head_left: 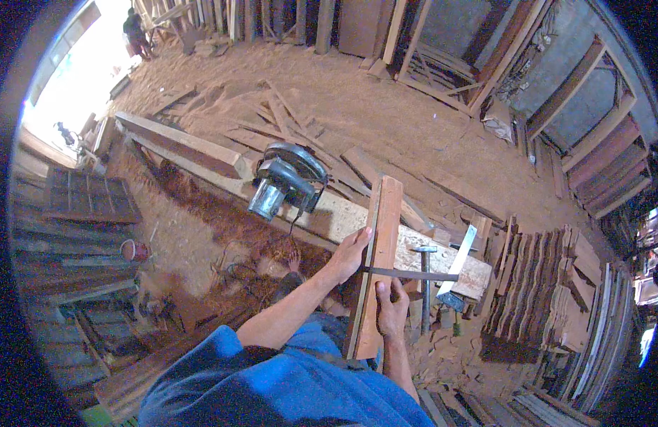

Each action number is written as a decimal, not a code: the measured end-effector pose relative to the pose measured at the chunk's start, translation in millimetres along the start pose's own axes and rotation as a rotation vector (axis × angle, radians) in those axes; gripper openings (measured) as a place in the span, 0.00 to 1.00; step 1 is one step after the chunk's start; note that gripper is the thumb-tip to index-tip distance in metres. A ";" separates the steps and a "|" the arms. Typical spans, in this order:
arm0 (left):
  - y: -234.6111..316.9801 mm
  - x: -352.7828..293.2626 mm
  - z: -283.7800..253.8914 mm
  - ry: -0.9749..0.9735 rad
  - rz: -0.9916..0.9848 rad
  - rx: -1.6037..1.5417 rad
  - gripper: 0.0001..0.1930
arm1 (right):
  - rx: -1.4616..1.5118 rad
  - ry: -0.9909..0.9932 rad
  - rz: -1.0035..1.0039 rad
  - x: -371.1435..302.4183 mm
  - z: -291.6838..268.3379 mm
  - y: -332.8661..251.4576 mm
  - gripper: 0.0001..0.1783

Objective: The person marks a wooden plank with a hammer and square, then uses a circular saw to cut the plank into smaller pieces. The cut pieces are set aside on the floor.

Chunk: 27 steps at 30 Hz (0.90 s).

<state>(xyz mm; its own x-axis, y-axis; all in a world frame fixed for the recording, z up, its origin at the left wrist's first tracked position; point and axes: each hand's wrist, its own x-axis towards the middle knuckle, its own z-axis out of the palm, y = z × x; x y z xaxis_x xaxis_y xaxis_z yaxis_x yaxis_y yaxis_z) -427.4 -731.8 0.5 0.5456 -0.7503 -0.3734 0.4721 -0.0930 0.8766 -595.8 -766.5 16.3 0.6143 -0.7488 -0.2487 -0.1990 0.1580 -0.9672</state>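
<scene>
My left hand grips the left edge of a reddish-brown wooden board, which stands out from my body over the workbench. Lower down, my right hand is closed on the board's right side. Across the board runs a thin dark strip; its exact kind I cannot make out. A hammer lies on the bench just right of the board. Beside it rests a try square with a pale metal blade and a blue stock. A circular saw sits on the bench to the left.
The long, narrow bench carries a timber beam at its far left. Offcuts litter the sawdust floor behind. Stacked wavy-edged wooden pieces stand at the right. A small bucket is at the left; a person is far off.
</scene>
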 end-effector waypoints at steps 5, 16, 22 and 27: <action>-1.2 2.4 -1.4 0.046 0.011 0.042 0.29 | 0.044 -0.008 0.005 -1.3 1.8 -2.8 0.23; -2.2 12.8 3.1 0.026 0.009 0.011 0.29 | -0.001 -0.081 -0.009 3.4 -2.0 -3.0 0.23; -7.5 16.1 6.4 0.044 0.021 -0.001 0.30 | 0.022 -0.072 0.011 5.9 -0.9 -3.2 0.26; -12.9 29.0 4.8 0.079 0.041 0.038 0.32 | -0.105 -0.076 -0.012 11.8 -2.3 -8.1 0.26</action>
<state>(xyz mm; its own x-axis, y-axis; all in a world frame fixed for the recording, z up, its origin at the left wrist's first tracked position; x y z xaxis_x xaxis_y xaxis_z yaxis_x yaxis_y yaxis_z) -421.0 -755.5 -20.2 0.6177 -0.6999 -0.3586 0.4225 -0.0893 0.9020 -588.7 -778.1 21.3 0.6724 -0.6987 -0.2444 -0.2677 0.0783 -0.9603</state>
